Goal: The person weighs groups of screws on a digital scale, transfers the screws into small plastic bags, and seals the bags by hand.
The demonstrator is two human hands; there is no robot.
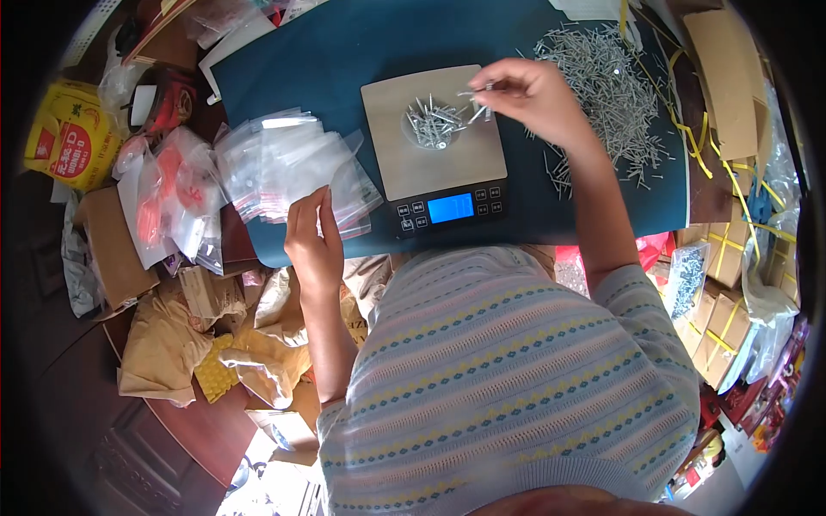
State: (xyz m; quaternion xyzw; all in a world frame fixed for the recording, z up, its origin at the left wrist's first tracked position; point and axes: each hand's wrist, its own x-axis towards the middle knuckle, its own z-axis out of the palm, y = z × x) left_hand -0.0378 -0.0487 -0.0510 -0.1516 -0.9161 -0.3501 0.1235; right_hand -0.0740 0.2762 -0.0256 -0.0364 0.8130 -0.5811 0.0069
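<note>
A grey digital scale [391,163] with a lit blue display [451,207] stands on a dark blue mat [344,52]. A small heap of metal screws [433,123] lies on its platform. My right hand [533,95] hovers over the platform's right side, pinching a few screws [478,99] between thumb and fingers. My left hand [314,241] rests at the mat's near edge, fingers on the top clear zip bag of a stack of clear zip bags [288,168] left of the scale.
A large loose pile of screws [607,86] spreads on the mat to the right. Bags with orange parts [172,202], a yellow package [73,133], cardboard and paper clutter lie left. Boxes with yellow straps [723,292] stand right.
</note>
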